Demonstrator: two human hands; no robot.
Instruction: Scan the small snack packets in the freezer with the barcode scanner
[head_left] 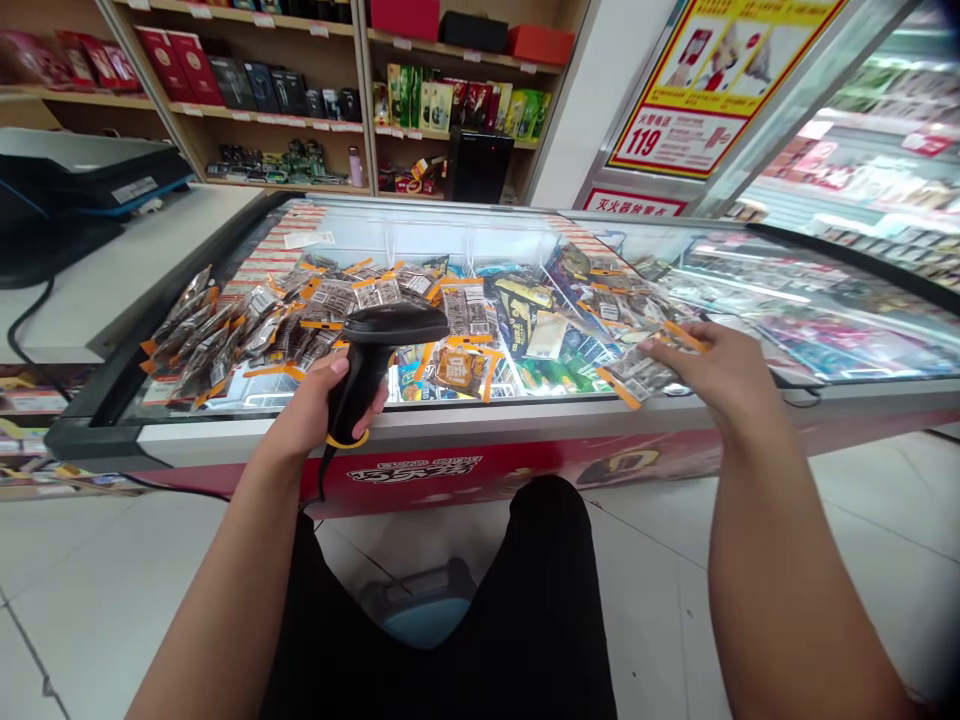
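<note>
My left hand (322, 400) is wrapped round the grip of a black barcode scanner (394, 325), its head pointing right above the freezer's front edge. In my right hand (724, 370), fingers and thumb pinch a clear snack packet (645, 372) with orange ends, over the right part of the glass. Many similar snack packets (259, 320) lie heaped on the left and middle of the glass top. One orange-brown packet (459, 368) lies just right of the scanner, near the front. Another pile of packets (611, 300) sits beyond my right hand.
The chest freezer (247, 432) stretches across in front of me. A white counter (180, 235) with a black device (82, 190) stands at left. Shelves (285, 120) of boxed goods rise behind. My knees and a blue-grey stool (427, 610) are below. The scanner's cable hangs down.
</note>
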